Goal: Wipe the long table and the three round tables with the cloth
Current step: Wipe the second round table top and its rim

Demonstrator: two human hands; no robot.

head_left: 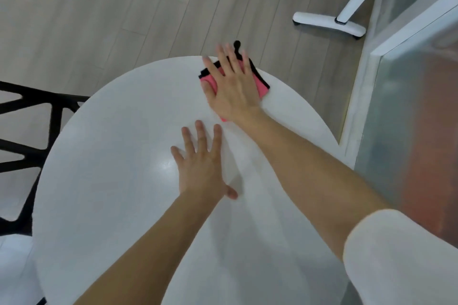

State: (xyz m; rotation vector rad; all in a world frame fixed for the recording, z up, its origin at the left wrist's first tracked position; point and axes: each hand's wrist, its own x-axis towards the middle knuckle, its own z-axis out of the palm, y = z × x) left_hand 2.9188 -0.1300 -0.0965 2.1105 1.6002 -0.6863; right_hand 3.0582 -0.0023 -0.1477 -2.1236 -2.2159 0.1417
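Beside a black open-frame chair (29,116), we are wiping one round white glossy table (111,181). We are resting our left hand (200,168) flat near its centre, fingers straight and apart. We are pressing our right hand (233,86), fingers spread, on the pink black-edged cloth (260,86) at the far rim. We are judging the task unfinished; the other tables are lying out of view. No container is showing.

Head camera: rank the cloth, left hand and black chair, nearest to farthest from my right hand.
1. Cloth, under the right hand, at the far table edge.
2. Left hand, mid-table.
3. Black chair, beyond the table's left edge.
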